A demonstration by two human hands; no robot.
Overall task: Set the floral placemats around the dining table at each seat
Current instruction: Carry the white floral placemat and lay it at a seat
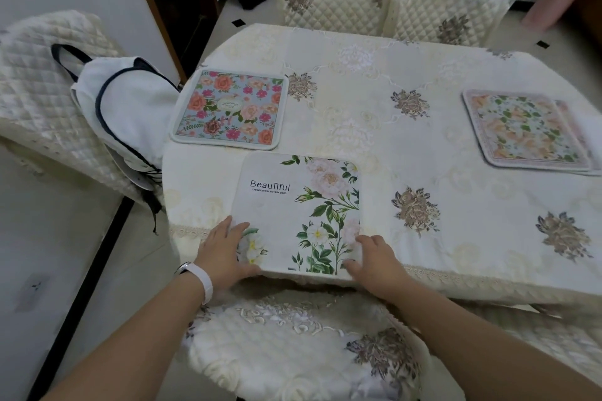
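From the head view, the step in hand looks like seating the white placemat (pixel 299 205), printed "BeauTiful", at the near-left seat. It lies flat on the counter (pixel 374 81), its near edge about level with the counter's near lace edge. The left hand (pixel 228 251) rests on the near-left corner with fingers fairly straight and the thumb along the near edge. The right hand (pixel 374 260) sits on the near-right corner with fingers bent; I cannot tell whether it pinches the mat or only presses it.

A blue placemat (pixel 229 109) lies just beyond, at the left end, the two mats nearly touching. A peach stack (pixel 524 130) sits well apart at the right, with a second edge peeking from under it.

The next move probably calls for squaring this mat, letting go, and then fetching one from that stack.

The mat has open cloth to its right and far-right, but little room to its left and far side. The near chair (pixel 293 345) stands between the person and the counter, and a bag (pixel 130 107) crowds the left corner.
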